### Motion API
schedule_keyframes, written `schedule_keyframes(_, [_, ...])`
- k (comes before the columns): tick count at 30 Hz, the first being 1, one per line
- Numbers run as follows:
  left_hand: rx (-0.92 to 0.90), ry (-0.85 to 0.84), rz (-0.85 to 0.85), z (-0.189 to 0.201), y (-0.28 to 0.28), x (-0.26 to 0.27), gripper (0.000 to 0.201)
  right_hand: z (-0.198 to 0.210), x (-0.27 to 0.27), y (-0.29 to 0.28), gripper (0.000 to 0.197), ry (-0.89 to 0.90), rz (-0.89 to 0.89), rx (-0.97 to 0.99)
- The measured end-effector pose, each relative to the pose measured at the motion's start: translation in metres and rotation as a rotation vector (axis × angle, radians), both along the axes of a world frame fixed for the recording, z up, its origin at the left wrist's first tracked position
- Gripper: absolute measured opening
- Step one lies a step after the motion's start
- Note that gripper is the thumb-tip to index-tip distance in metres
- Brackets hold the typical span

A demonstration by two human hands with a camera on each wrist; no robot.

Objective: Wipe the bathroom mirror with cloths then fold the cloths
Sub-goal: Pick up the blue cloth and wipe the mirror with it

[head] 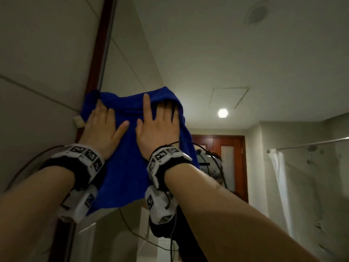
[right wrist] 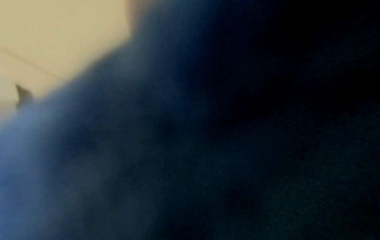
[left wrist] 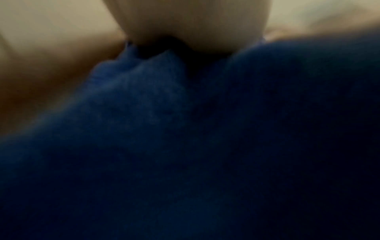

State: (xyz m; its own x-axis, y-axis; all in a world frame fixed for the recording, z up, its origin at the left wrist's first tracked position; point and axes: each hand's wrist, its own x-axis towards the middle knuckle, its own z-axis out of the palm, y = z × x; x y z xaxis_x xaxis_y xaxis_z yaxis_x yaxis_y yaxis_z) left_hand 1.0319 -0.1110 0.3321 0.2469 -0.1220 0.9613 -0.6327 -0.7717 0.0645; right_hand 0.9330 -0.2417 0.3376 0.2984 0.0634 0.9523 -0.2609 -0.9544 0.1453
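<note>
A blue cloth is spread flat against the bathroom mirror, close to the mirror's dark wooden frame on the left. My left hand presses flat on the cloth's upper left part, fingers straight and thumb spread. My right hand presses beside it; its index finger lies on top and the other fingers sit under a drooping fold at the cloth's top edge. The cloth hangs down below both wrists. The cloth fills the left wrist view under a blurred part of the hand, and the cloth fills the dark right wrist view.
A tiled wall runs left of the frame, with a small beige fitting by the cloth's corner. The mirror reflects a ceiling light, a wooden door and a shower curtain. Black cables hang below my wrists.
</note>
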Motion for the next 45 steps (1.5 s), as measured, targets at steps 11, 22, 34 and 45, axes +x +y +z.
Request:
schedule_keyframes(11, [-0.040,0.021,0.034,-0.002,-0.012,-0.005,0.092,-0.011,-0.019,-0.027,0.063,0.089,0.009,-0.138])
schedule_keyframes(22, [-0.121,-0.072,0.035,-0.001,-0.154,-0.118,0.081,-0.003,-0.125,-0.160,0.064,-0.026,-0.034,-0.049])
schedule_keyframes(34, [0.048,-0.257,-0.063,0.010,-0.371,-0.286,0.076,-0.016,-0.281,-0.350,0.062,-0.178,-0.114,0.085])
schedule_keyframes(45, [0.187,-0.343,-0.124,0.023,-0.575,-0.458,0.075,-0.019,-0.444,-0.555,0.061,-0.272,-0.184,0.150])
